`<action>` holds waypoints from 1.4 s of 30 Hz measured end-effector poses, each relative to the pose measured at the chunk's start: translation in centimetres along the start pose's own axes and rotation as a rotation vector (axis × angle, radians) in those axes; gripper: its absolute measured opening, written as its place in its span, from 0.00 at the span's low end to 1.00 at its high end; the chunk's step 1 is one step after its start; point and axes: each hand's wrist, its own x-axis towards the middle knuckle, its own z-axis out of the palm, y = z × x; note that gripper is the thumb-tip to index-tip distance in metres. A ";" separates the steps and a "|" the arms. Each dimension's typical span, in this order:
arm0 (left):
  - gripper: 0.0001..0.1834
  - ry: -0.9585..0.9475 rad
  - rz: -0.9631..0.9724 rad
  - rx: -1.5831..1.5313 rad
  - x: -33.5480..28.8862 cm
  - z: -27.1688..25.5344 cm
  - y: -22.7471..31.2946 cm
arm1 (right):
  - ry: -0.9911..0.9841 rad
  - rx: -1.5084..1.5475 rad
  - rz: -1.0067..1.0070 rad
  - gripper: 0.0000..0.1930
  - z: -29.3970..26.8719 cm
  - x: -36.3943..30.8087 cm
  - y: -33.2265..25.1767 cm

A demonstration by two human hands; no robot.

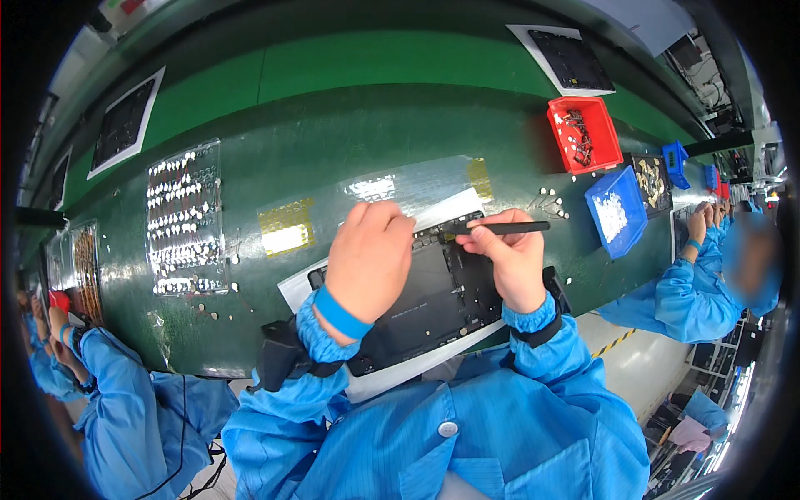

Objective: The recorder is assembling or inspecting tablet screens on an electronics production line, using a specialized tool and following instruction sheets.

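A dark tablet housing [421,304] with its inner parts showing lies on a white sheet [465,205] in front of me. My right hand [515,260] is closed around black tweezers [521,227], their tip at the housing's far edge among small parts. My left hand [369,260] wears a blue wrist band [340,315] and hovers over the housing's far left part. Its fingers are curled and pressed together at the far edge; what they grip, if anything, is hidden.
At left lies a clear tray [185,218] of small white parts with leads. Yellow tape pieces [286,226] are on the green bench. To the right stand a red bin [585,133] of small dark parts and a blue bin [617,212] of white pieces. Co-workers sit on both sides.
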 end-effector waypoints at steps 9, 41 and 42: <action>0.09 0.085 0.005 -0.069 -2.2 1.6 -1.8 | 0.026 0.011 -0.005 0.08 1.9 -0.5 2.2; 0.16 -0.006 0.018 0.030 -2.2 2.0 -1.2 | 0.087 -0.112 -0.033 0.07 2.4 -0.5 2.7; 0.16 -0.005 0.018 0.033 -2.3 1.9 -1.2 | 0.091 -0.102 -0.037 0.07 2.4 -0.6 2.7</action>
